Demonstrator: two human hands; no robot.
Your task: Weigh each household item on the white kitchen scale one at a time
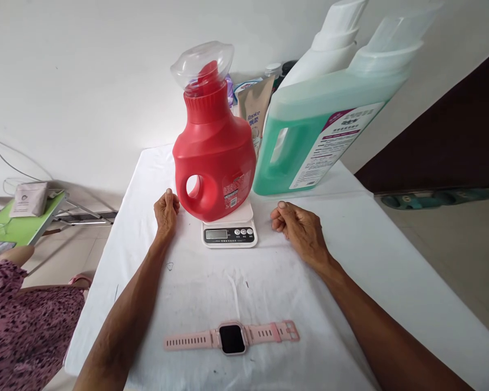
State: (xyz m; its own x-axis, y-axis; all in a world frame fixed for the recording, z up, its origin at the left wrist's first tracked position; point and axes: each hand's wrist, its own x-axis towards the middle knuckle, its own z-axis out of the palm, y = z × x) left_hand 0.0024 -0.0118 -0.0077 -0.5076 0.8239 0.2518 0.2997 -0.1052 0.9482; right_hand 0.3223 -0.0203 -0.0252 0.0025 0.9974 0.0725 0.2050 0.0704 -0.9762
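A red detergent jug (pixel 212 146) with a clear cap stands on a small white digital kitchen scale (pixel 229 233). Loosely curled, my left hand (pixel 167 213) rests on the cloth just left of the jug and holds nothing that I can see. On the other side, my right hand (pixel 300 231) lies to the right of the scale, fingers folded in with the thumb over them and nothing in it. Nearer to me, between my forearms, a pink smartwatch (pixel 232 338) lies flat with its strap spread out. The scale's display shows no readable figure.
Behind my right hand stand a large green liquid bottle (pixel 305 130) and a white bottle (pixel 321 54). A brown Rejoice pouch (pixel 255 103) is behind the jug. A white cloth covers the table (pixel 199 282). At left are a green folding table (pixel 41 217) and a seated person (pixel 28 326).
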